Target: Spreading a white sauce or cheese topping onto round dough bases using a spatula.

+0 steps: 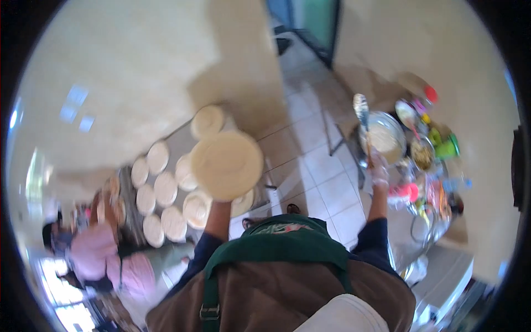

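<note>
My left arm reaches forward under a round, flat disc of dough, which hides my left hand. Beneath and beyond it, several similar dough rounds lie on a grey-covered table. My right hand, in a clear plastic glove, grips the handle of a large spoon; its head is smeared with something pale and points away from me. Right beside the spoon stands a metal pot with a creamy pale mixture inside.
A bowl of chopped food, a green container and plastic bags crowd the right table. Tiled floor runs between the tables. At far left, a person in pink reaches over more rounds. Cream walls rise behind both tables.
</note>
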Demonstrator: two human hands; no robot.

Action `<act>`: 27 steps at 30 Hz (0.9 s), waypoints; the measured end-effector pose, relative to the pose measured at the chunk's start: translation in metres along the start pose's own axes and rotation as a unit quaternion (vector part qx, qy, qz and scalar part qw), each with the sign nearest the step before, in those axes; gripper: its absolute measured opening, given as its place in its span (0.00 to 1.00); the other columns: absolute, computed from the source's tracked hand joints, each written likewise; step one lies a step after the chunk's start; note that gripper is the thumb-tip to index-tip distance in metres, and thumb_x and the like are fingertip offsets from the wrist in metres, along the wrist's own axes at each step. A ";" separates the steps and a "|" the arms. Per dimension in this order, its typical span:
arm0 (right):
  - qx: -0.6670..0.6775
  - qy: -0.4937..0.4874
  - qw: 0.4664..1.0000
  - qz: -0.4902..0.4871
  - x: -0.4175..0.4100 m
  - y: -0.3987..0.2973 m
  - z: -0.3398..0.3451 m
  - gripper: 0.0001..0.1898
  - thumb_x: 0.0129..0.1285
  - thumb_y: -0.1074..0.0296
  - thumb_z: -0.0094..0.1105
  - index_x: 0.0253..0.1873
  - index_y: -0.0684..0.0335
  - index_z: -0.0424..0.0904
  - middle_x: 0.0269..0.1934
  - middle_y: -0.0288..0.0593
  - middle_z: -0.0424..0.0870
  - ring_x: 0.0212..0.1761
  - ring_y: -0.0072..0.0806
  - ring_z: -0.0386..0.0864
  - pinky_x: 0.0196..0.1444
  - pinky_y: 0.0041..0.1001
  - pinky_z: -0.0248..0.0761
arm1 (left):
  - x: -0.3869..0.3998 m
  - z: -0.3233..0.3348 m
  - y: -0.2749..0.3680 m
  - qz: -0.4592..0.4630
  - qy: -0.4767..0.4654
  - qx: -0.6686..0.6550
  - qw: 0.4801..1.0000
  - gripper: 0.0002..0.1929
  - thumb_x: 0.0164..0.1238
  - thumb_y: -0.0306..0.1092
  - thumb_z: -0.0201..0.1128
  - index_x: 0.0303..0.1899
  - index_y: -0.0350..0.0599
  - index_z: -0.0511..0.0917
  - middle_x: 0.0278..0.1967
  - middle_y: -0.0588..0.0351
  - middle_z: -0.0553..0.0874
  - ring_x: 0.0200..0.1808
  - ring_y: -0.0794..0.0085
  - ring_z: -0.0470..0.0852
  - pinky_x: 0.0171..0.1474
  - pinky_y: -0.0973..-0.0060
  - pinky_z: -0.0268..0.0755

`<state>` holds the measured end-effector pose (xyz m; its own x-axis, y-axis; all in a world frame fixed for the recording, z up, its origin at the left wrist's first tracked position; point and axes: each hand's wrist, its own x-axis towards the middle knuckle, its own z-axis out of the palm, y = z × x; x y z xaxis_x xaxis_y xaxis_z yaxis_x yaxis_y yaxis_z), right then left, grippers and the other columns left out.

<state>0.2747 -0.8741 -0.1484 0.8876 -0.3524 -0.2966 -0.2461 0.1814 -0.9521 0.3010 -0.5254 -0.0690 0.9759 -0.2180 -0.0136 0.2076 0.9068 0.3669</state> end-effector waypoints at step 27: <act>-0.318 -0.419 0.711 -0.466 -0.291 -0.093 0.311 0.19 0.73 0.62 0.57 0.65 0.57 0.79 0.40 0.54 0.84 0.37 0.46 0.83 0.42 0.39 0.76 | -0.188 -0.057 0.213 0.352 0.045 -0.017 0.935 0.35 0.76 0.66 0.41 0.74 0.54 0.62 0.71 0.53 0.72 0.69 0.54 0.73 0.70 0.47 0.67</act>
<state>0.1600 -0.5030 0.0493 0.6354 0.6725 0.3795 0.7112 -0.3183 -0.6267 0.1653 -0.2705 -0.0410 0.8725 0.4677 0.1414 -0.4883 0.8249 0.2848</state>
